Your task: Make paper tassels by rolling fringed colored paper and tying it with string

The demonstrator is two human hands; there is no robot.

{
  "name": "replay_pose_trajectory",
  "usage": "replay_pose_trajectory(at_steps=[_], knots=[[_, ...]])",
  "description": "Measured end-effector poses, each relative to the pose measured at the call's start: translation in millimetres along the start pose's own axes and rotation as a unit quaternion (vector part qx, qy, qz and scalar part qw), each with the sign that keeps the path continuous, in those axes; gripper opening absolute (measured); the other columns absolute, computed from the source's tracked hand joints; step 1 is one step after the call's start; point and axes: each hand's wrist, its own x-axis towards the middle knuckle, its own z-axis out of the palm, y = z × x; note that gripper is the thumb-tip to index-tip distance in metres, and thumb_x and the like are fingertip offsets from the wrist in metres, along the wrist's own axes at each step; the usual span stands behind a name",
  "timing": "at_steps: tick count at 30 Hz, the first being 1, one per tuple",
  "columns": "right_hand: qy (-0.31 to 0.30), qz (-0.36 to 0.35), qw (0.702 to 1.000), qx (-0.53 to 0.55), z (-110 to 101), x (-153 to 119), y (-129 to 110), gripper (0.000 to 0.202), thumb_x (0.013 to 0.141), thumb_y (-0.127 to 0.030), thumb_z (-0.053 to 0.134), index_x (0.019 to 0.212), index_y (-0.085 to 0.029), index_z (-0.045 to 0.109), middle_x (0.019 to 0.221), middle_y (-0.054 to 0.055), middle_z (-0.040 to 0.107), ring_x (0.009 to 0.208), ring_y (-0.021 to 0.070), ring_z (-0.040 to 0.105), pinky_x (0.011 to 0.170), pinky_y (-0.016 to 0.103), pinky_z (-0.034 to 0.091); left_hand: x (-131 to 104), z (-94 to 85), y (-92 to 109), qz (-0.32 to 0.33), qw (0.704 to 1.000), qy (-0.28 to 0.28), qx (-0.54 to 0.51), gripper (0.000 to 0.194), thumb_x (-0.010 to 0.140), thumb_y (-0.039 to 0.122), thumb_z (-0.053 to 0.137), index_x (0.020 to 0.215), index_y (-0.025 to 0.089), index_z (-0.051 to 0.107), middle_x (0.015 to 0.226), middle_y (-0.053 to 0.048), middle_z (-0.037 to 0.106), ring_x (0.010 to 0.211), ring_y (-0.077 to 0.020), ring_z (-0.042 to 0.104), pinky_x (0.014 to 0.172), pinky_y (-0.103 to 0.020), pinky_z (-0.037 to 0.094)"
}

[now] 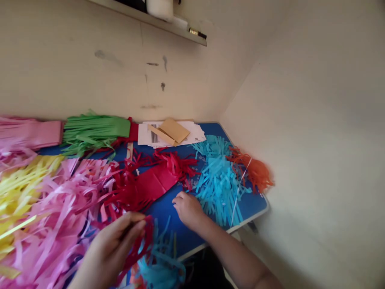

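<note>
My left hand pinches a strand of red paper fringe at the lower middle, its thumb and forefinger pressed together. Fringed light blue paper hangs beside that red strand, near the table's front edge. My right hand is over the blue table, its fingers curled together; whether something small is between them is hidden. Just beyond it lies a red fringed paper piece with a flat middle. A light blue fringed bunch spreads to the right of my right hand.
Pink fringe and yellow fringe cover the left side. Green fringe, folded pink paper and white sheets with a brown card lie along the wall. Orange fringe overhangs the right edge. A shelf is above.
</note>
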Motion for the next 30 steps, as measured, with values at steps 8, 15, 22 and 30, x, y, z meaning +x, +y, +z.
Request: replay_pose_trajectory(at_steps=[8, 15, 22, 30], knots=[[0.109, -0.055, 0.905, 0.408, -32.5, -21.8, -24.9, 0.007, 0.082, -0.023, 0.072, 0.088, -0.019, 0.069, 0.084, 0.001, 0.068, 0.076, 0.0127, 0.066, 0.072, 0.023, 0.053, 17.9, 49.1, -2.3, -0.101, 0.987, -0.062, -0.104, 0.026, 0.082, 0.047, 0.062, 0.079, 0.024, 0.075, 0.070, 0.001, 0.076, 0.059, -0.0151, 0.071, 0.054, -0.018, 0.054], [0.141, 0.010, 0.842, 0.520, -24.6, -31.7, -38.0, 0.006, 0.081, -0.025, 0.071, 0.081, -0.020, 0.069, 0.083, 0.001, 0.071, 0.072, 0.0134, 0.066, 0.068, 0.023, 0.054, 16.3, 54.8, 3.6, -0.090, 0.990, -0.058, -0.094, 0.021, 0.083, 0.041, 0.062, 0.080, 0.024, 0.075, 0.071, 0.002, 0.076, 0.060, -0.0128, 0.070, 0.056, -0.016, 0.054], [0.127, 0.079, 0.809, 0.568, -20.3, -36.1, -38.4, 0.012, 0.075, -0.023, 0.074, 0.085, -0.021, 0.069, 0.081, 0.000, 0.071, 0.073, 0.0131, 0.067, 0.070, 0.022, 0.053, 12.4, 61.8, 6.7, -0.031, 0.998, -0.004, -0.049, 0.022, 0.086, 0.042, 0.061, 0.083, 0.024, 0.074, 0.075, 0.002, 0.077, 0.064, -0.0115, 0.072, 0.060, -0.014, 0.054], [0.133, 0.067, 0.847, 0.510, -18.2, -41.2, -35.2, 0.019, 0.075, -0.021, 0.074, 0.093, -0.021, 0.066, 0.081, 0.000, 0.073, 0.074, 0.0141, 0.068, 0.073, 0.024, 0.053, 13.0, 51.9, 4.2, 0.079, 0.993, -0.074, 0.039, 0.024, 0.094, 0.036, 0.051, 0.091, 0.026, 0.073, 0.077, 0.002, 0.074, 0.064, -0.0112, 0.070, 0.059, -0.018, 0.051]])
